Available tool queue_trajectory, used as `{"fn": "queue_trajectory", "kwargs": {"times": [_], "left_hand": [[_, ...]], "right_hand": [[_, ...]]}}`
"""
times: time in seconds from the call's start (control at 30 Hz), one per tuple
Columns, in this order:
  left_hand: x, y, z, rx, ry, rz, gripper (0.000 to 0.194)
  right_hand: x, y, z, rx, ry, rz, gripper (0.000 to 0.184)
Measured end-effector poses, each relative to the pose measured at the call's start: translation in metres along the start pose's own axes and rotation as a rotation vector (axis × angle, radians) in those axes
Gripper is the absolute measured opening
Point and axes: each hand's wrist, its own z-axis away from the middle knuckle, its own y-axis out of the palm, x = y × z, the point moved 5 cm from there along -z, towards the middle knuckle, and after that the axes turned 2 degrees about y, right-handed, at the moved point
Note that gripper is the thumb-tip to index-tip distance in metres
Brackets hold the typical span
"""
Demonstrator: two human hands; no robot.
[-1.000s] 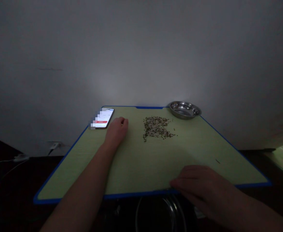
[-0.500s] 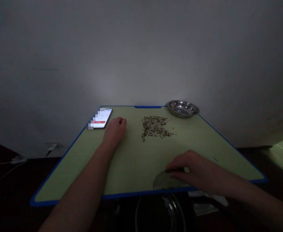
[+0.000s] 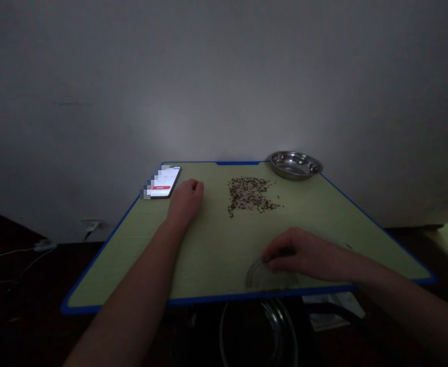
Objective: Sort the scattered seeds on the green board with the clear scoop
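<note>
My right hand pinches a clear, half-round protractor by its upper edge, near the table's front edge. Part of the protractor is hidden behind my fingers. Farther off, in the middle of the table, small dark grains lie spread in a loose patch. My left hand rests on the tabletop to the left of the grains, its fingers curled into a loose fist with nothing visible in it. Just left of that hand lies a phone with its screen lit.
A shallow steel bowl stands at the table's far right corner. The table has a blue rim and meets a plain wall. Below its front edge is a round, shiny-rimmed vessel. Cables lie at the lower left.
My right hand has shifted slightly on the protractor, which now looks flatter to the tabletop. The whole view has moved a little. My left hand stays beside the phone.
</note>
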Motion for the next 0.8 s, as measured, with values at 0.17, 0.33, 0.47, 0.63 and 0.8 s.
{"fn": "queue_trajectory", "kwargs": {"times": [0.17, 0.33, 0.47, 0.63, 0.8], "left_hand": [[0.000, 0.001, -0.001, 0.004, -0.009, -0.017, 0.034], [0.001, 0.001, 0.000, 0.012, -0.015, 0.006, 0.033], [0.000, 0.002, -0.001, 0.004, -0.003, 0.013, 0.033], [0.001, 0.002, -0.001, 0.014, -0.022, 0.010, 0.033], [0.001, 0.002, -0.001, 0.016, -0.012, 0.010, 0.034]], "right_hand": [[0.001, -0.001, 0.001, -0.007, -0.003, -0.004, 0.021], [-0.001, -0.002, 0.001, -0.001, -0.014, 0.009, 0.020], [-0.003, -0.001, 0.003, -0.003, -0.004, -0.024, 0.021], [-0.002, 0.001, 0.006, -0.008, -0.008, -0.029, 0.020], [-0.001, 0.004, 0.011, -0.011, -0.020, 0.005, 0.019]]}}
